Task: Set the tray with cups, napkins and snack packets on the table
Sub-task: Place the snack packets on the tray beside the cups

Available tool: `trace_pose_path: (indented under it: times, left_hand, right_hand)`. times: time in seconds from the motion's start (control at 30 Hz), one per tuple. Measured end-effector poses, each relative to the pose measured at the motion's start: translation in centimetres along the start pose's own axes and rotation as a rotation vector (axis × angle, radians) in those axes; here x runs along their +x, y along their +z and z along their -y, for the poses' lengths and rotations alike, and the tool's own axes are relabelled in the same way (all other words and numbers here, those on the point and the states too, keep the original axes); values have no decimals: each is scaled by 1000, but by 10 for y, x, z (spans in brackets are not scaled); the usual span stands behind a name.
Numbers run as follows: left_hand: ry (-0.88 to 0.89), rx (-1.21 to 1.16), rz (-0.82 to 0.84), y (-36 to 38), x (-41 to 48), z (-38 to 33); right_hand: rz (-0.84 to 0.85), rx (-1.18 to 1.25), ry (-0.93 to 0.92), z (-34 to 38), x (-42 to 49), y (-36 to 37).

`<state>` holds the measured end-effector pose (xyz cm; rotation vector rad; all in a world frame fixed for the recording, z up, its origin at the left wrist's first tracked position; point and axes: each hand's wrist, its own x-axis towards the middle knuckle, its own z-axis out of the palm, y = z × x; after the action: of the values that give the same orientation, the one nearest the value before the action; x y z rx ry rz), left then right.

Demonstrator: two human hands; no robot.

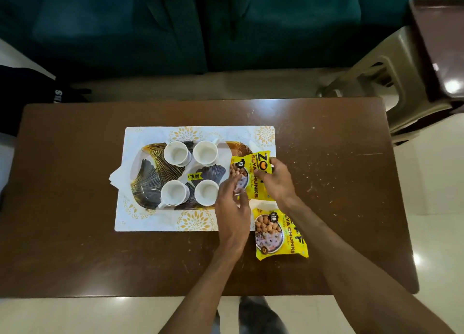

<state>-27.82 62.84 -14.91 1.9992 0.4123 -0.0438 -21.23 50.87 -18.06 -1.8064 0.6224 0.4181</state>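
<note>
A patterned tray [148, 183] with gold and grey leaf shapes lies on a white placemat [140, 218] on the brown table [75, 246]. Several white cups [175, 153] stand on the tray. White napkins [116, 177] stick out from under its left edge. A yellow soya chunks packet [252, 171] lies over the tray's right end; my right hand [276, 180] grips its right side and my left hand [232, 208] holds its lower left edge. A second yellow packet [280, 233] lies on the table just below, under my right forearm.
A dark green sofa [175, 25] runs along the far side. A beige plastic chair [391, 82] and a dark brown stool top [442, 45] stand at the far right. A dark bag [27, 95] sits at the left. The table's right part is bare wood.
</note>
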Motion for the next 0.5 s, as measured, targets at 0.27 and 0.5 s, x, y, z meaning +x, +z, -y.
trace_pose_path:
  times: [0.27, 0.5]
  left_hand:
    - [6, 176, 257, 13, 4, 12]
    - [57, 218, 273, 13, 8, 15]
  right_hand:
    - [-152, -160, -106, 0, 12, 0]
    - [-130, -128, -104, 0, 19, 1]
